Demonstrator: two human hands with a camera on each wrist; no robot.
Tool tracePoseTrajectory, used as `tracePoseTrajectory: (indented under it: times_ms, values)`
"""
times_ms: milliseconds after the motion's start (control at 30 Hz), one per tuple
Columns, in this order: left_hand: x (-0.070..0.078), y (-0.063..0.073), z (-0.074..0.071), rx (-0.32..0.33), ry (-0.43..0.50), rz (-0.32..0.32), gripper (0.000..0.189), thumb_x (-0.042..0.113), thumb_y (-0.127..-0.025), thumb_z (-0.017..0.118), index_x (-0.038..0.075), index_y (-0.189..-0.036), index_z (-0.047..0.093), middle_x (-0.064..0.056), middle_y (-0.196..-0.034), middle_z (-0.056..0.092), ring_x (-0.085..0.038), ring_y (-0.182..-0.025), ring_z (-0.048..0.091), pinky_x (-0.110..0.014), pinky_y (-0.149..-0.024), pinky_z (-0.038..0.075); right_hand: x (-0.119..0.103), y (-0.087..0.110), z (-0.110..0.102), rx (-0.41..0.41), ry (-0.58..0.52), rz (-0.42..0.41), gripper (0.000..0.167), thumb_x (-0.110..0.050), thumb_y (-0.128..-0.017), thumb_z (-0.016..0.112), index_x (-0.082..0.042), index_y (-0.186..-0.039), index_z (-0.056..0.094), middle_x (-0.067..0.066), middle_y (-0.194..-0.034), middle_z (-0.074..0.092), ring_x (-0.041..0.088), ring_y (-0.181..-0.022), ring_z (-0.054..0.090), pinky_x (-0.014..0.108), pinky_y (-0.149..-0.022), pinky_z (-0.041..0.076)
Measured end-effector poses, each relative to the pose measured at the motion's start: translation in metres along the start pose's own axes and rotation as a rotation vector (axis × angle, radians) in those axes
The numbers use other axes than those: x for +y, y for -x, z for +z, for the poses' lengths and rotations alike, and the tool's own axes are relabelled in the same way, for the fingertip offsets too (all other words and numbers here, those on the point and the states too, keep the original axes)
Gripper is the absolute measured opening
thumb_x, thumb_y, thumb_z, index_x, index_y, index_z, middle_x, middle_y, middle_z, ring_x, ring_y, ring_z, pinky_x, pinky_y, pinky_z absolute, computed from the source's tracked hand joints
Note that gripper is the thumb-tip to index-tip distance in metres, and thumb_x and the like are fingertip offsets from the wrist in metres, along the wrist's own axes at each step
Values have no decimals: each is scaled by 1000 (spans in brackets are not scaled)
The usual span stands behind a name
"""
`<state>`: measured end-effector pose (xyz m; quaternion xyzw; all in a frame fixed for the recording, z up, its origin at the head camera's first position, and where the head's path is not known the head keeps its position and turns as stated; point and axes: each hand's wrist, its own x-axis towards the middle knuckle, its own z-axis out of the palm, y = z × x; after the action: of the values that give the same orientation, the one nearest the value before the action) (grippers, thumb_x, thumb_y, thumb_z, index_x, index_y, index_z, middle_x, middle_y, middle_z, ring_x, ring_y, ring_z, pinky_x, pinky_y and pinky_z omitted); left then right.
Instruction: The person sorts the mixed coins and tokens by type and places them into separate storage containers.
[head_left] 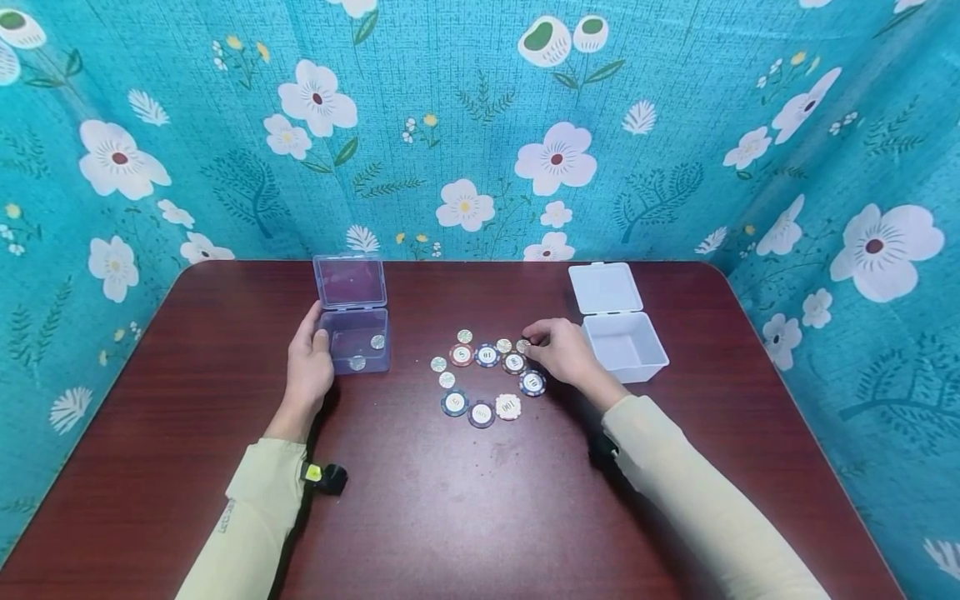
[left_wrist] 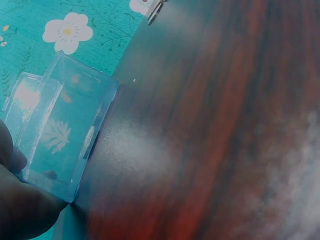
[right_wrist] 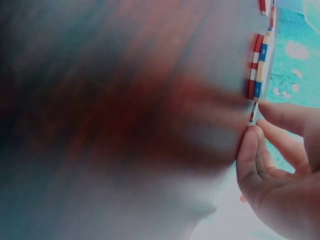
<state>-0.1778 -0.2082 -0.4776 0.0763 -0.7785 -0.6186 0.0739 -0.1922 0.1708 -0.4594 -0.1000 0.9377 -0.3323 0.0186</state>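
My left hand (head_left: 309, 362) grips the left side of a clear plastic box (head_left: 360, 321), whose lid stands open at the back. Two silver coins (head_left: 378, 342) show in that box. In the left wrist view the thumb (left_wrist: 30, 205) lies along the box's wall (left_wrist: 95, 135). My right hand (head_left: 562, 350) pinches a silver coin (right_wrist: 253, 113) by its edges at the right end of a group of coins and poker chips. Close by lie a black-rimmed chip (head_left: 514, 362), a blue chip (head_left: 532, 383) and another coin (head_left: 504, 345).
A white box (head_left: 625, 343) with its lid open stands right of the right hand. More chips, such as a red one (head_left: 462, 355) and a pale one (head_left: 507, 407), lie with several coins (head_left: 438, 364) mid-table. A flowered curtain (head_left: 465, 125) hangs behind the brown table (head_left: 450, 517).
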Motion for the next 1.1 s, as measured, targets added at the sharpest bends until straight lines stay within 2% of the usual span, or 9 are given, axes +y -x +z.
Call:
tracePoseTrajectory:
  times_ms: [367, 700, 933, 1100]
  values:
    - [0, 2, 1, 4, -2, -8, 52, 7, -109, 28, 10, -161, 22, -10, -162, 28, -20, -147, 28, -39, -120, 22, 0, -2, 0, -41, 3, -22, 21, -1, -86, 75, 0, -107, 76, 11, -90, 73, 23, -81, 68, 42, -76, 54]
    - [1, 3, 1, 5, 12, 6, 52, 6, -109, 29, 9, -161, 22, -11, -162, 28, -21, -147, 27, -40, -120, 22, 0, -6, -1, -63, 23, 28, 14, -3, -83, 76, -2, -97, 75, 6, -84, 70, 21, -80, 64, 39, -77, 52]
    - [2, 4, 1, -10, -1, -13, 52, 9, -110, 27, 13, -162, 20, -9, -163, 27, -20, -147, 26, -39, -120, 21, -5, -10, -5, -130, 59, 73, 14, -10, -81, 78, 0, -90, 73, 4, -74, 65, 21, -72, 58, 34, -67, 49]
    - [3, 4, 1, -11, 4, -19, 53, 9, -110, 28, 13, -162, 19, -9, -163, 26, -20, -148, 26, -40, -121, 20, -9, -13, -7, -168, 94, 115, 14, -15, -81, 78, -3, -84, 72, 4, -73, 65, 22, -73, 59, 34, -68, 50]
